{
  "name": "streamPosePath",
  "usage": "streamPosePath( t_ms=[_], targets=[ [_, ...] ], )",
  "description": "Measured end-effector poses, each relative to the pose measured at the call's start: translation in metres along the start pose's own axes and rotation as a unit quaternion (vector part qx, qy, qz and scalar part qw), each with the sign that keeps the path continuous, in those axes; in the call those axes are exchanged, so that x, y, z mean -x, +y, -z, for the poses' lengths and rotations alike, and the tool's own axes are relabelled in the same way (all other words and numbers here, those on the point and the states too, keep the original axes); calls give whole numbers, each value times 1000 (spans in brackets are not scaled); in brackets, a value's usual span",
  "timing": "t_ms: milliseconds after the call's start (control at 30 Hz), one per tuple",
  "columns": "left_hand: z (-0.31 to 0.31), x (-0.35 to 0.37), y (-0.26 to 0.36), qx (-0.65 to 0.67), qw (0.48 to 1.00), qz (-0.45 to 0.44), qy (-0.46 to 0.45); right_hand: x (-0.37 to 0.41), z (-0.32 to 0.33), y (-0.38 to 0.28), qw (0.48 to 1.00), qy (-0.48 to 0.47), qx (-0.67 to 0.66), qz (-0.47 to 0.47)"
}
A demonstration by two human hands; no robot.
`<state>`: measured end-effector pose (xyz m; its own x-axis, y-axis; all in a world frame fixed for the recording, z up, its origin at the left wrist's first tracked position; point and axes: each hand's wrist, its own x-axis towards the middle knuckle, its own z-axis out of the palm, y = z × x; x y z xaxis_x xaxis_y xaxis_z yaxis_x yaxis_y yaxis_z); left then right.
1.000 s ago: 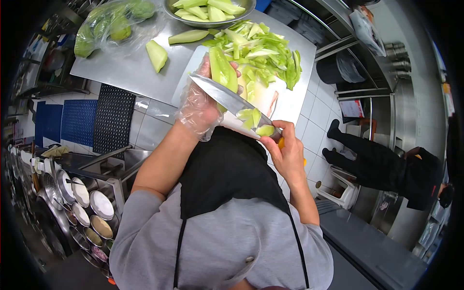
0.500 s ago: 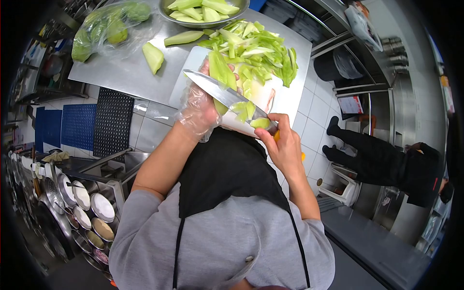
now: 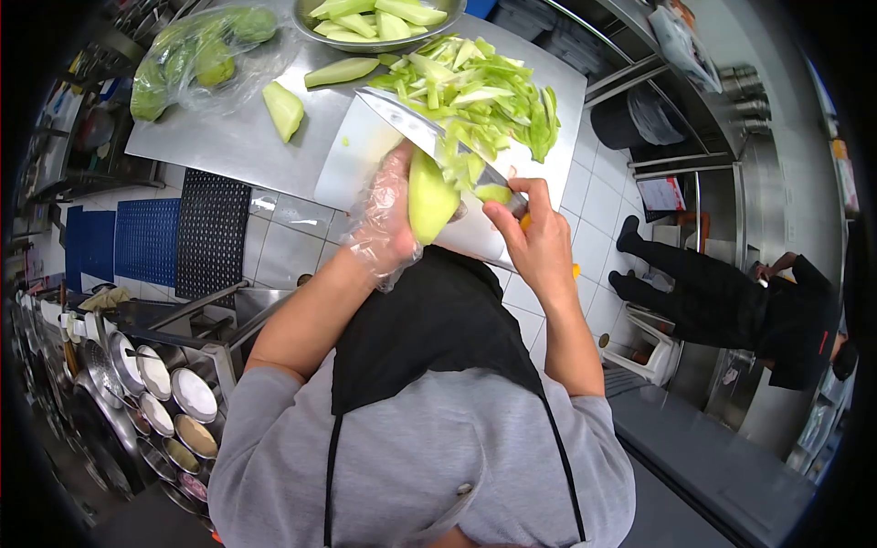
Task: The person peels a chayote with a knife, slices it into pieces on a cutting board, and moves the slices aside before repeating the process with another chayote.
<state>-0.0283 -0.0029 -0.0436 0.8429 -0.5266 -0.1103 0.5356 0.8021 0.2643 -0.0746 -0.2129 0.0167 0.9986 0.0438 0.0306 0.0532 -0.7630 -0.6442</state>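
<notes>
My left hand [image 3: 388, 205], in a clear plastic glove, is wrapped round a peeled, pale green vegetable piece [image 3: 432, 196]. My right hand [image 3: 539, 233], bare, grips a large kitchen knife [image 3: 402, 121] by its mostly hidden yellow handle. The blade slants up and left over the vegetable piece, with shavings stuck to it. Below lies a white cutting board [image 3: 352, 151], partly hidden by my hands and the knife. A heap of green peelings [image 3: 489, 91] covers its far right part and spills onto the steel table [image 3: 201, 137].
A metal bowl [image 3: 457, 11] of peeled wedges stands at the back. Two loose pieces, including a short wedge [image 3: 284, 111], lie left of the peelings. A plastic bag [image 3: 206, 59] holds several green vegetables. To the right a person [image 3: 722, 301] in black stands by a counter.
The knife has moved up and to the right, its tip now past the board's far edge. The vegetable piece has turned and come lower in my left hand, showing a smooth peeled side.
</notes>
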Motion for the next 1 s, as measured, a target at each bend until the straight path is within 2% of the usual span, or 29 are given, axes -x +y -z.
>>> streamPosePath(
  t_ms=[100,233,333,433,533,633,733,1000],
  targets=[
    [-10,-1,2,-35,982,-81,170,18,10,2,999,-28,4,-19],
    [-23,3,19,16,982,-111,151,44,12,13,999,-37,-2,0],
    [-21,-3,21,-16,976,-131,172,50,13,17,1000,-23,15,13],
    [-29,-2,19,-51,975,-134,172,49,12,18,999,-15,29,11],
    [-28,-2,13,-27,980,-114,159,42,14,16,1000,-19,-1,-21],
    [-21,-6,11,-4,984,-104,147,43,14,18,999,-21,-22,-16],
    [-20,-7,18,-42,965,-137,221,50,15,17,999,-34,-1,7],
    [-17,-3,7,-25,984,-88,151,38,5,12,1000,-7,4,3]
  ],
)
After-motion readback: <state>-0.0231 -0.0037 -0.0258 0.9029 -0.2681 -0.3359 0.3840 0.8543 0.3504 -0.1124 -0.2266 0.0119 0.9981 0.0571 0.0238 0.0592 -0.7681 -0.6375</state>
